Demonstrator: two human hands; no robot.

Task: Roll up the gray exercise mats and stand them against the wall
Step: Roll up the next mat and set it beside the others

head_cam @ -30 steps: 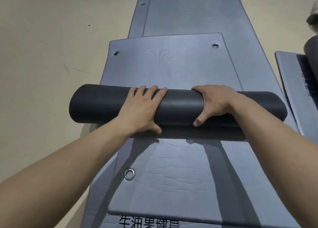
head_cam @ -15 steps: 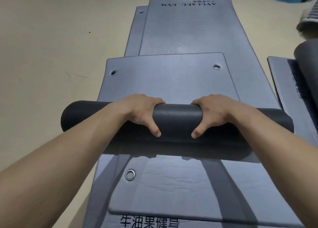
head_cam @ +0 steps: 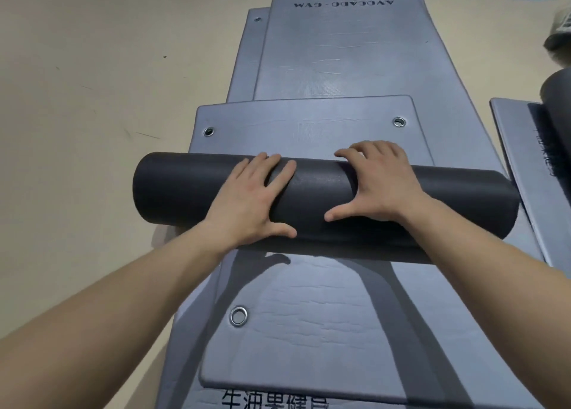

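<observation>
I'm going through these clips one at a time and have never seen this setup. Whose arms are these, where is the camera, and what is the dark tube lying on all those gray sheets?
There is no machine here. The two bare arms belong to a person wearing a wide-angle camera on the head, so the single view looks forward and down at their own hands.

The dark tube is a partly rolled mat: the roll shows its darker underside, and the flat light-gray end beyond it, with a metal eyelet in each corner, is not yet rolled. The left hand and right hand lie flat on top of the roll with fingers spread, pressing rather than clutching it.

Underneath lie more flat gray mats stacked on a beige floor. One further away carries the print AVOCADO-GYM. At the right edge sits another mat with a dark roll, only partly in view.
</observation>
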